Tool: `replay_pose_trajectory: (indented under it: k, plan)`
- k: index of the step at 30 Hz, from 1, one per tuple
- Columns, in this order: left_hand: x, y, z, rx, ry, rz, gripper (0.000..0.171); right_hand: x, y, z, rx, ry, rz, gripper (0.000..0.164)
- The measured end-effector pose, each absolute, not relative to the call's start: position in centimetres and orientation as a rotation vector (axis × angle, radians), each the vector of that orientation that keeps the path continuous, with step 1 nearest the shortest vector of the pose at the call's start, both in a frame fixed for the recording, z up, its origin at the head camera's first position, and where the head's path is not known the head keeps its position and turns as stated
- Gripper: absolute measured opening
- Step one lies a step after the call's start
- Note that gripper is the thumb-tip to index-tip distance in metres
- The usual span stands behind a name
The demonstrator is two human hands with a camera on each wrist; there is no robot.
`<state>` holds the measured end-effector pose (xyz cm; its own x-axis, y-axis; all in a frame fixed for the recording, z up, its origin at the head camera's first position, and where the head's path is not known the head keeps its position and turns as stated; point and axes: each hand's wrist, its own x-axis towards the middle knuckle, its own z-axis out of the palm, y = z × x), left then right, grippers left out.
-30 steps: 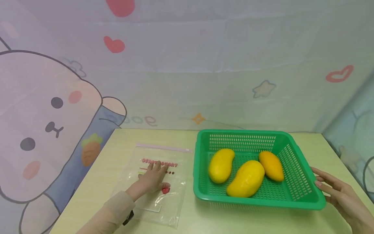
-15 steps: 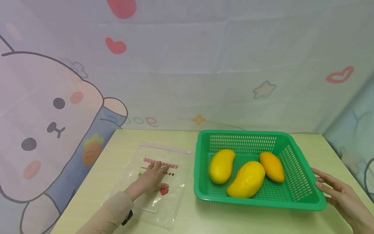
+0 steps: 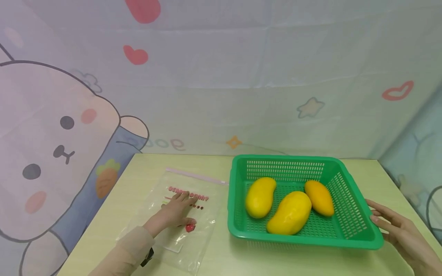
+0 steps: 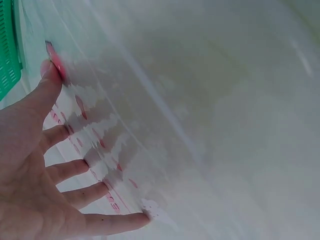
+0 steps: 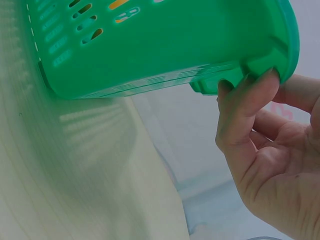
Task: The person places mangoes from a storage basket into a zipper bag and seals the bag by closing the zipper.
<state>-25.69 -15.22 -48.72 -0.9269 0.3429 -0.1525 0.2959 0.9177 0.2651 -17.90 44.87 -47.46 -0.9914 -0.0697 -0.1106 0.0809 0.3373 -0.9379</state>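
A clear zip bag (image 3: 203, 237) with pink lettering and a red berry print lies flat on the table at left. My left hand (image 3: 174, 212) rests on it with fingers spread; in the left wrist view, the fingertips (image 4: 97, 190) touch the plastic and the thumb lies at the red print. Right of the bag stands a green plastic basket (image 3: 297, 239), holding a yellow mango (image 3: 260, 197), a second yellow mango (image 3: 291, 212) and a smaller orange-yellow mango (image 3: 319, 197). My right hand (image 3: 402, 230) holds the basket's right rim, its fingers (image 5: 250, 100) curled at the lip.
The pale wooden table (image 3: 141, 172) ends at a printed cloth backdrop (image 3: 214, 76) with hearts and a cartoon animal. A thin dark cable (image 3: 429, 207) hangs at the far right. The bag's pink zip strip (image 3: 195, 175) reaches close to the basket's left side.
My left hand has shifted slightly left and toward me, and the bag has turned a little with it, its lower end moving left. The right hand keeps its hold on the basket.
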Motion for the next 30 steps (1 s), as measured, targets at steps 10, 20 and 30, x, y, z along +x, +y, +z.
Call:
replay_pose_trajectory:
  k: [10, 20, 30]
  plan:
    - [-25.9, -16.0, -49.3, 0.491, 2.859, 0.364, 0.079, -17.9, 44.8, -47.7, -0.020, 2.478, -1.720, 0.052]
    - [-26.0, -16.2, -49.0, 0.565, 2.859, 0.333, 0.074, -18.0, 45.0, -48.1, -0.066, 2.433, -1.836, 0.051]
    - [-26.5, -16.7, -48.9, 0.641, 2.839, 0.332, 0.075, -18.0, 45.2, -47.9, -0.131, 2.358, -1.953, 0.050]
